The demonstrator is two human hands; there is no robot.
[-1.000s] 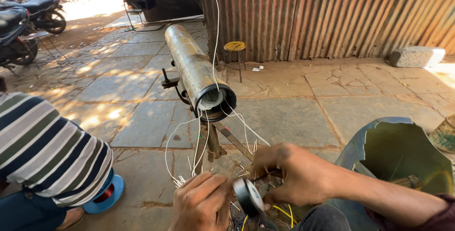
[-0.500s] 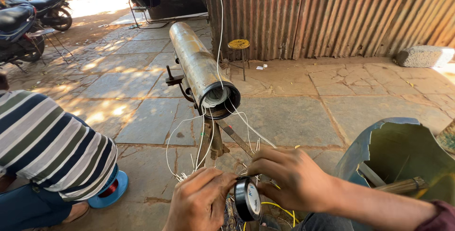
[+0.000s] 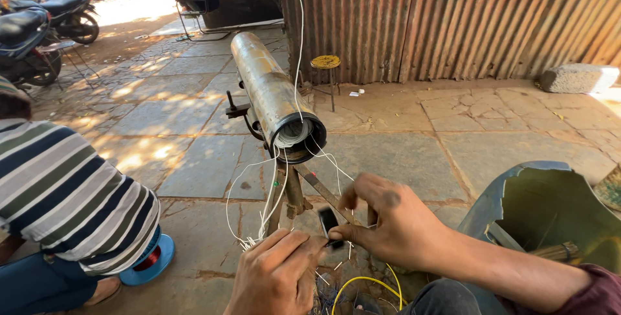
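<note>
2 hands point(image 3: 278, 276) point(image 3: 388, 224) grip 1 black tape roll point(image 3: 328, 223) by 1 steel tube point(image 3: 272, 98)

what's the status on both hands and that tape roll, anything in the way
Left hand pinching white wires. Right hand gripping black tape roll. Metal tube just ahead, striped-shirt person close left.

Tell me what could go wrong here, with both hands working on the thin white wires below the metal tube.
1. The white wires hang loose and bunched from the metal tube; they could tangle or snag as the left hand and right hand work at them.
2. The black tape roll, pinched in the right hand's grip, might slip and stick to the wrong strands.
3. A striped-shirt person crouches close by and could bump the stand.
</note>
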